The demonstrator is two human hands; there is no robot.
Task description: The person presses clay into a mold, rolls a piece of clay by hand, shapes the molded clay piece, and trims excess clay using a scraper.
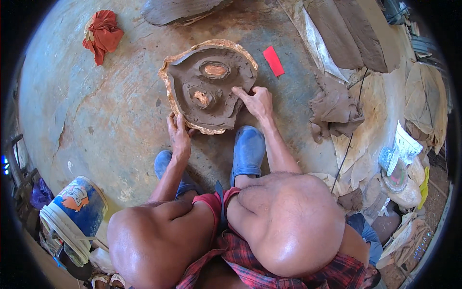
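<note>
On the floor before my feet lies a rough, pale-rimmed mould point(168, 91), lined inside with dark grey-brown wet clay point(187, 72). Two oval openings in the clay show orange-brown patches. My left hand point(179, 135) grips the mould's near left rim, thumb on top and fingers partly hidden along the outside. At the right side my right hand point(256, 102) pinches the clay's edge, its thumb pressed on top and the other fingers curled near the rim. The mould's rim is covered or hidden beside this hand.
A red cloth bundle point(104, 34) lies far left, and a flat red piece point(274, 61) right of the mould. Clay slabs point(344, 33) and a crumpled clay sheet point(334, 107) lie to the right. A blue-and-white bucket point(79, 204) rests near left. Blue shoes point(248, 150) flank the near side.
</note>
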